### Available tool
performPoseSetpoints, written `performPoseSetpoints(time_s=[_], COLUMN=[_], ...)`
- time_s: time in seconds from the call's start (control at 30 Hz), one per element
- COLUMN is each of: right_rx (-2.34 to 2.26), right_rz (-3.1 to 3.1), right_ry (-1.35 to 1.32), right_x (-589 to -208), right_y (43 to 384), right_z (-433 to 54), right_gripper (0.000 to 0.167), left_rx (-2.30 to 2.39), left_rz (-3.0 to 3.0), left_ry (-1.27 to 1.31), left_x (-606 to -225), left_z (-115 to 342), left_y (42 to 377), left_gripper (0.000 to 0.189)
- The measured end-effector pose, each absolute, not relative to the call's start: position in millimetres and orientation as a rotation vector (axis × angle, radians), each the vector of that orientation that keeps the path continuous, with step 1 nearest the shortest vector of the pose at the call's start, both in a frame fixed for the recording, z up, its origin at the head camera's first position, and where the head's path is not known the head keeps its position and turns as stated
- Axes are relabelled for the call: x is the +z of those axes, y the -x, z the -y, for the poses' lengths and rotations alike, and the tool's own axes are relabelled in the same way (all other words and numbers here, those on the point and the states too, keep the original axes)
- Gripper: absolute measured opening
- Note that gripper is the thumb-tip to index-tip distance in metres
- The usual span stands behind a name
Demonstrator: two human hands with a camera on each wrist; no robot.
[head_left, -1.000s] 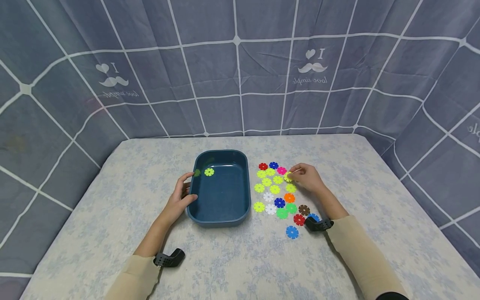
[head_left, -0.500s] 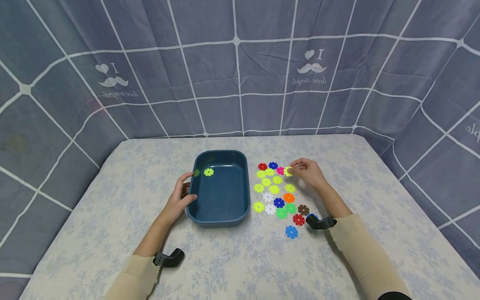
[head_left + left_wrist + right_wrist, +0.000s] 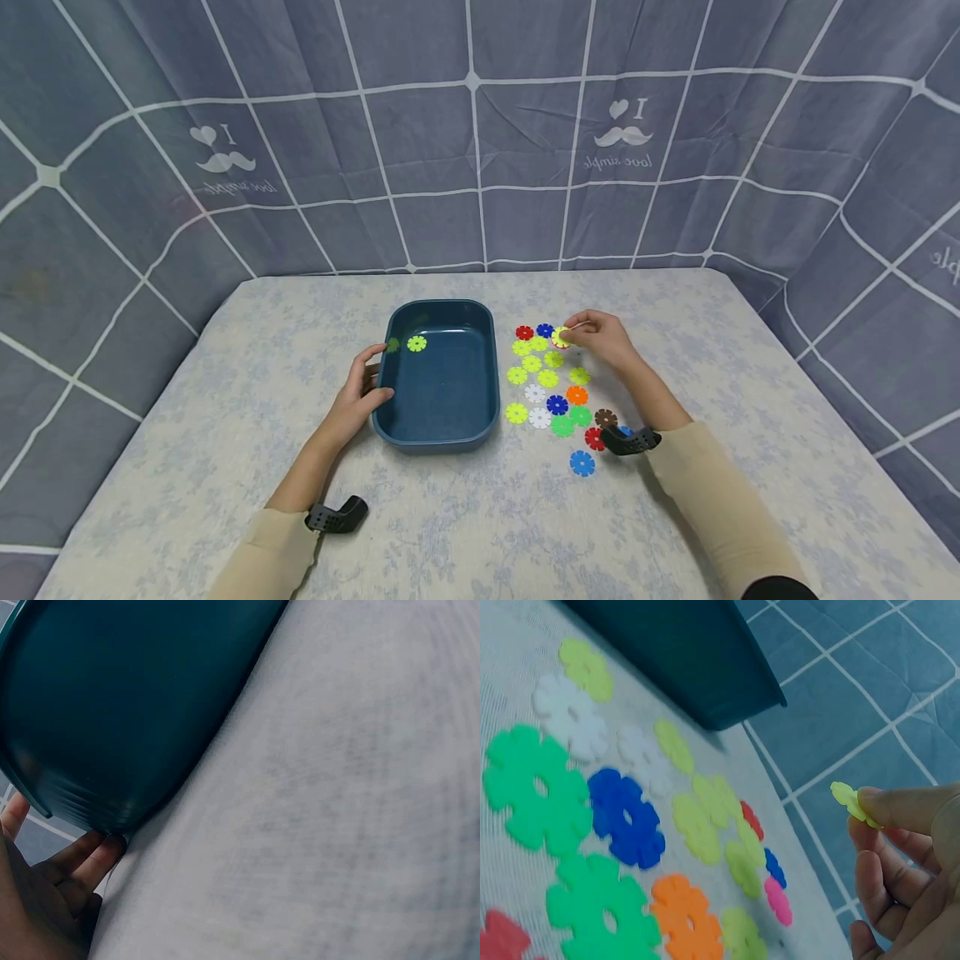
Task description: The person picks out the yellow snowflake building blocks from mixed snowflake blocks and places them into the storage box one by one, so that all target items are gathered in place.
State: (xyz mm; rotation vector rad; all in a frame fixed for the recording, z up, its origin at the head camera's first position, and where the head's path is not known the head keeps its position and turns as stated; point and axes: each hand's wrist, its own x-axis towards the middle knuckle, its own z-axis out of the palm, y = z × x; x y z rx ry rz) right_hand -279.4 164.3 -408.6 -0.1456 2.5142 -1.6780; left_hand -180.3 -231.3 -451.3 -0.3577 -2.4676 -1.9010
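Pinched between the thumb and fingers of my right hand (image 3: pixel 603 340) is a yellow snowflake-shaped building disc (image 3: pixel 845 794). It is raised above the table, and overlaps the pink disc (image 3: pixel 778 901) in the head view. My left hand (image 3: pixel 354 406) grips the left side of a dark blue plastic tub (image 3: pixel 494 392), thumb and index finger at the rim. Other fingers (image 3: pixel 101 861) reach the tub's outer wall low down in the left wrist view. Inside the tub lies one yellow disc (image 3: pixel 417 343).
Right of the tub, several discs lie flat, among them an orange disc (image 3: pixel 577 396), a green disc (image 3: pixel 562 426), a white disc (image 3: pixel 535 393) and a light blue disc (image 3: pixel 582 463). A patterned cloth covers the table (image 3: pixel 465 525); a grey checked curtain (image 3: pixel 420 150) hangs behind.
My right hand has lifted the yellow disc from the right edge of the group and carried it left, over the pink disc. My left hand and the tub have stayed put.
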Motion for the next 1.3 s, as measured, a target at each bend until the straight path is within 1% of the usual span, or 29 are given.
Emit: performPoseSetpoints(time_s=[0.33, 0.57, 0.73, 0.87, 0.93, 1.17, 1.3], right_rx=[-1.753, -1.78, -1.773, -1.775, -1.793, -1.819, -1.815], right_rz=[-2.433, -2.406, -2.4, -2.386, -2.375, -2.35, -2.345], right_ry=[0.217, 0.256, 0.286, 0.292, 0.296, 0.352, 0.381], right_x=[-399.8, -392.8, -383.5, -384.2, -389.3, -388.8, -385.8], right_y=[274.8, 271.0, 266.3, 266.3, 268.5, 264.5, 263.0], right_z=[-147.0, -137.8, -130.8, -124.9, -122.1, -111.1, -106.0], right_gripper=[0.028, 0.024, 0.025, 0.025, 0.024, 0.018, 0.019], left_rx=[-1.907, -1.92, -1.924, -1.925, -1.921, -1.921, -1.919], left_rz=[2.468, 2.467, 2.468, 2.464, 2.465, 2.47, 2.47], left_ry=[0.357, 0.354, 0.351, 0.351, 0.348, 0.348, 0.351], left_x=[-451.0, -450.2, -449.7, -450.7, -451.2, -451.2, -451.5], left_z=[232.0, 231.0, 230.6, 230.5, 230.4, 230.2, 230.4], left_y=[179.6, 179.8, 179.6, 180.0, 180.2, 179.7, 179.8], left_gripper=[0.067, 0.067, 0.068, 0.068, 0.068, 0.068, 0.068])
